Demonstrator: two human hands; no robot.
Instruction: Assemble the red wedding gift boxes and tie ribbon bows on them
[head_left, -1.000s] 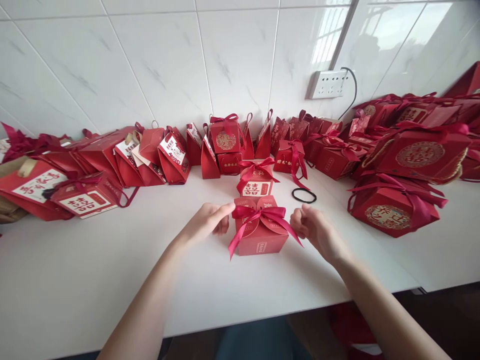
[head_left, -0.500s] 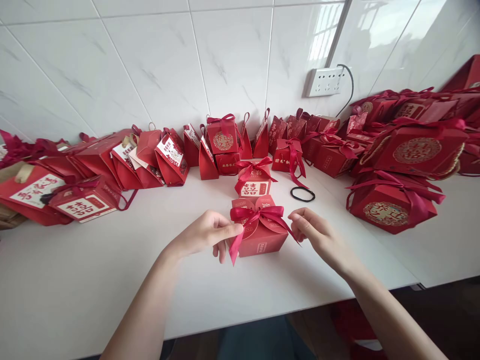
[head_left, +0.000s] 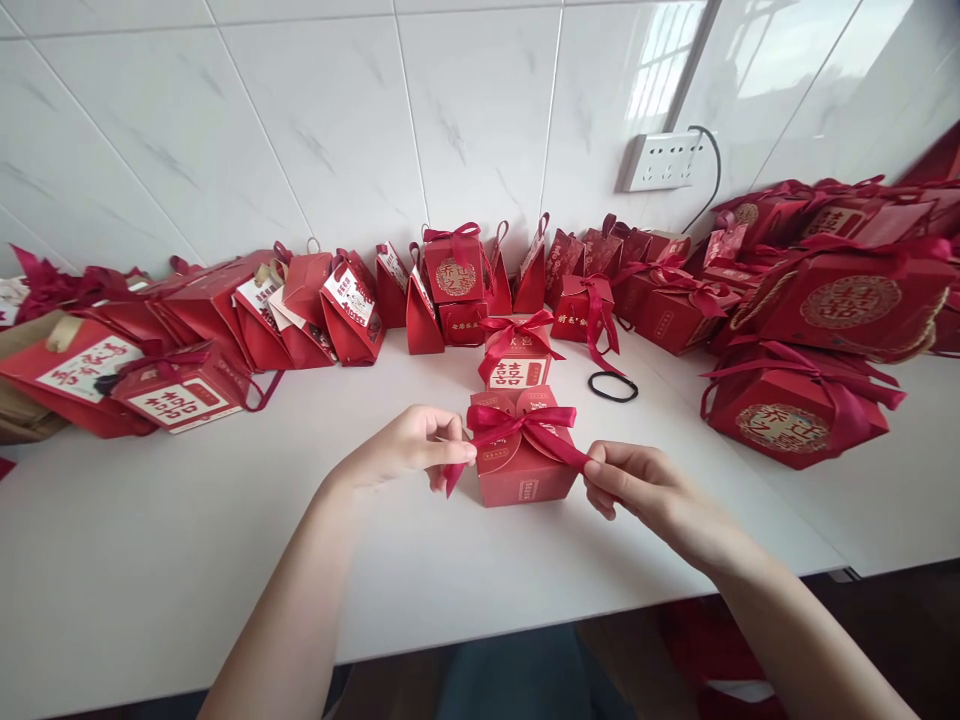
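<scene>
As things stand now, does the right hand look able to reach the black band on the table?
Probably yes. The black band lies just beyond the right hand, and nothing seems to stand between them. However, the hand pinches one ribbon tail, so it would likely need to let go first.

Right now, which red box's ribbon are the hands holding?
The box at the front middle, between the left hand and right hand. Each hand pinches one end of its ribbon; neither touches the others.
</scene>
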